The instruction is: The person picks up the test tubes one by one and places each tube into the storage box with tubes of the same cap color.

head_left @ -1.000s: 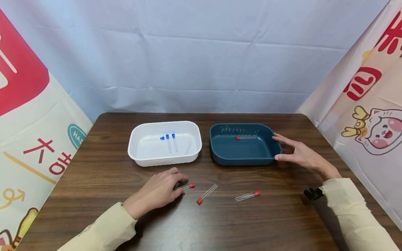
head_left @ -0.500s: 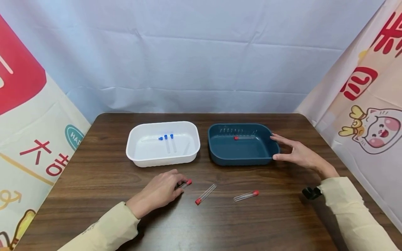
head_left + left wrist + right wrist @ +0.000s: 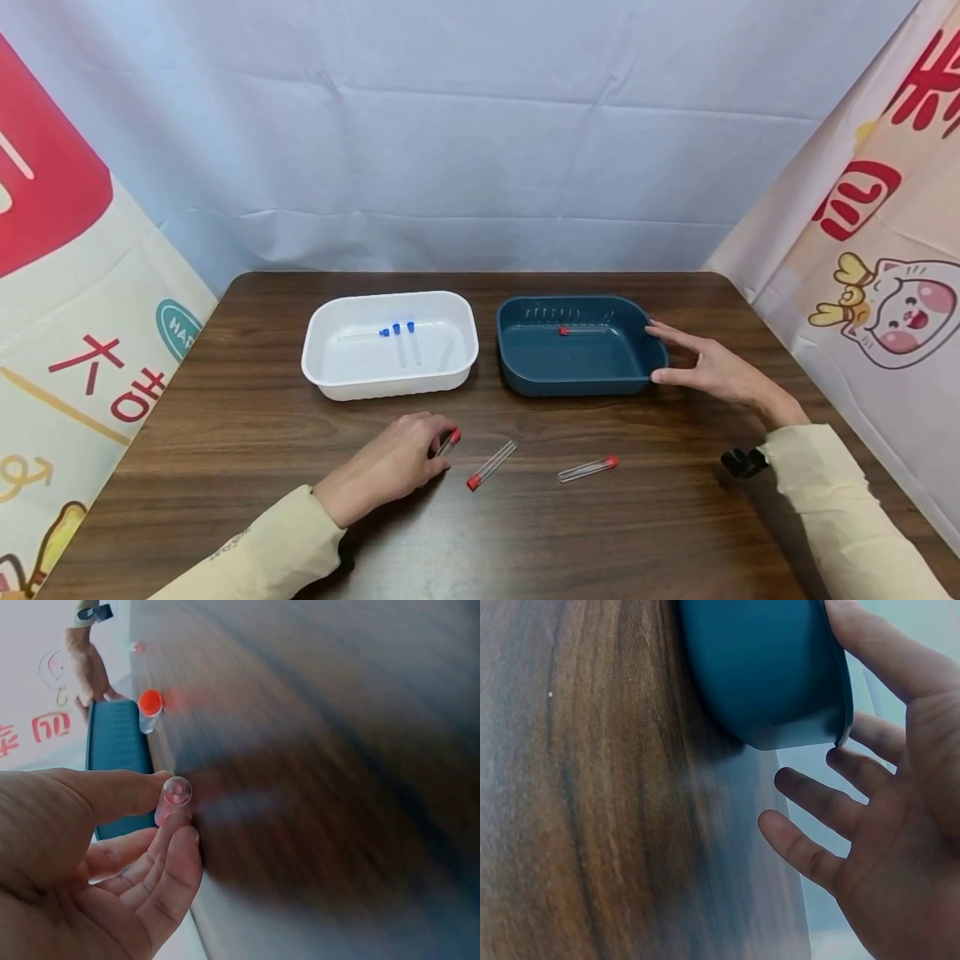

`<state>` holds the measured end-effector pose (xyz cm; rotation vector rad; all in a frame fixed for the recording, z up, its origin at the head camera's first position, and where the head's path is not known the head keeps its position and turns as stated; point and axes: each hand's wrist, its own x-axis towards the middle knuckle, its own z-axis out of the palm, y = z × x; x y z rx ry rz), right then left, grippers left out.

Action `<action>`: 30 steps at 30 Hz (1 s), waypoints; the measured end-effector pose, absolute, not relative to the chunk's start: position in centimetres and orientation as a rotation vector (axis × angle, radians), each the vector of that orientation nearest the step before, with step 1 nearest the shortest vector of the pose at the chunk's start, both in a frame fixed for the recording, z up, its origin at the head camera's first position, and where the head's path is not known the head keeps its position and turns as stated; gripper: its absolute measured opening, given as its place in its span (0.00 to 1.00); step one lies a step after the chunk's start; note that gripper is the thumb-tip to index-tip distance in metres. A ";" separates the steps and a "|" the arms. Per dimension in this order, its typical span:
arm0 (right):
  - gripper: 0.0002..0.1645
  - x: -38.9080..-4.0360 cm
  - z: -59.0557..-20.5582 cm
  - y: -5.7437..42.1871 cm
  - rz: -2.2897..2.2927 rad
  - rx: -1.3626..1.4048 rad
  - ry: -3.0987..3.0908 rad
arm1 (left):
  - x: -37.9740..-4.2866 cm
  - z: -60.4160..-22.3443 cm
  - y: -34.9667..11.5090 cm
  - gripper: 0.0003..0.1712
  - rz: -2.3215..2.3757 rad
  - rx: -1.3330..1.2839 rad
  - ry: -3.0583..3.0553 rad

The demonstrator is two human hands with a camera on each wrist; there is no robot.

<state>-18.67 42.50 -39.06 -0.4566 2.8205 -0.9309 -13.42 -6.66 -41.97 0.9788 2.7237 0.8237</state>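
My left hand [image 3: 397, 458] pinches a red-capped test tube [image 3: 448, 444] between thumb and fingers, close over the table. In the left wrist view, the rounded clear end of the held tube [image 3: 177, 792] faces the camera. A second red-capped tube [image 3: 491, 465] lies just right of that hand, and a third tube [image 3: 588, 469] lies farther right. My right hand [image 3: 708, 367] rests against the right end of the dark blue tray [image 3: 577, 387], thumb and forefinger spread at its rim. In the right wrist view, its other fingers [image 3: 802, 847] extend loosely below the tray.
One red-capped tube [image 3: 585, 331] lies inside the blue tray. Left of it stands a white tray [image 3: 390, 387] containing blue-capped tubes [image 3: 401, 343]. Both trays sit toward the back of the wooden table [image 3: 570, 542], before a pale curtain [image 3: 480, 150].
My left hand has shifted slightly right and turned, and the tube in its fingers now points more steeply away. The right hand keeps its place at the blue tray.
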 end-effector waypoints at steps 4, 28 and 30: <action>0.47 -18.6 -39.1 42.5 -0.935 -0.453 2.818 | -13.3 -41.9 -6.4 0.22 0.844 0.968 2.727; 0.47 -18.2 -38.9 42.3 -0.932 -0.431 2.839 | -12.5 -41.6 -5.7 0.29 0.791 0.714 2.829; 0.47 -18.1 -38.9 42.2 -0.940 -0.429 2.837 | -12.5 -41.6 -5.9 0.31 0.739 0.724 2.834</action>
